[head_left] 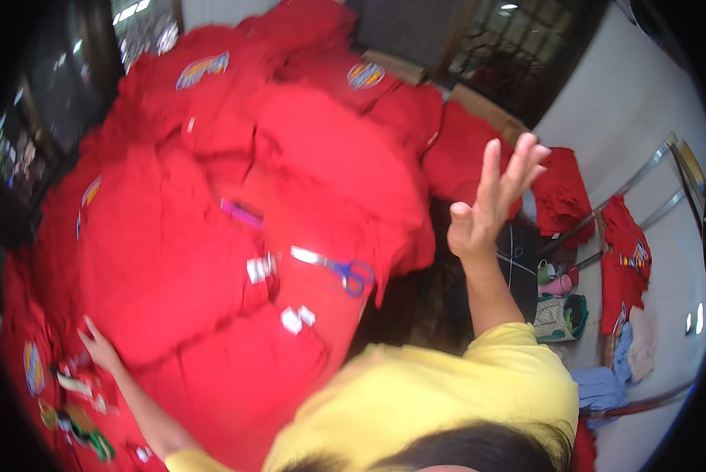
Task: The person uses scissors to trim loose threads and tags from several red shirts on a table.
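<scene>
My right hand (491,200) is raised in the air at the right, fingers stretched out, with nothing in it. At the lower left, my left hand (99,348) touches or hovers just over a red shirt (156,275), its fingers apart and holding nothing. Blue-handled scissors (353,275) lie on the red cloth in the middle. Farther back is a small pink and dark object (243,214), too blurred to name. White tags (261,269) are near the scissors, with more small white labels (296,318) closer to me.
Red garments (321,141) with printed emblems heap up toward the back. Near my left arm lie green-handled tools or cords (85,433), unclear. To the right, a metal rack (652,165) carries a red garment (625,256); a patterned bag (559,318) and blue cloth (601,385) sit lower down.
</scene>
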